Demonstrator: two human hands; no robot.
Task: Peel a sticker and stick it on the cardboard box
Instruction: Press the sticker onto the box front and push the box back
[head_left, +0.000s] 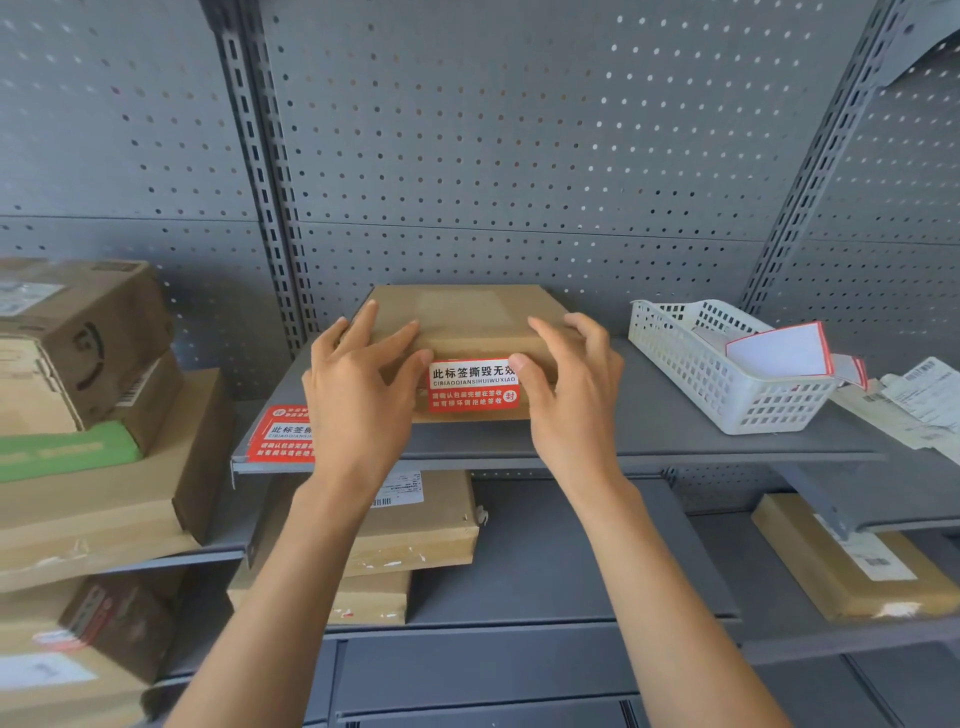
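Your left hand (358, 384) lies spread over the near left part of the cardboard box (467, 317), fingers flat on its top and thumb reaching in to touch the left end of the red and white sticker (472, 385). Your right hand (571, 384) mirrors it, fingers curled over the top right edge, thumb tip pressed on the sticker's upper right corner. Neither hand grips anything; both are open and pressing.

The sticker sits directly between your two thumbs, wrapped over the box's front edge so that its white band rides near the top and its red band runs down the front face. Its long axis runs left to right, thumb to thumb, so both hands are equally near it. By my reading it is already stuck, and what remains is smoothing: draw each thumb outward along that axis and down the front face to seat the ends.

A second sticker (283, 434) lies on the shelf (675, 441) just below and left of your left wrist. A white basket (727, 384) stands well off to the right of your right hand.
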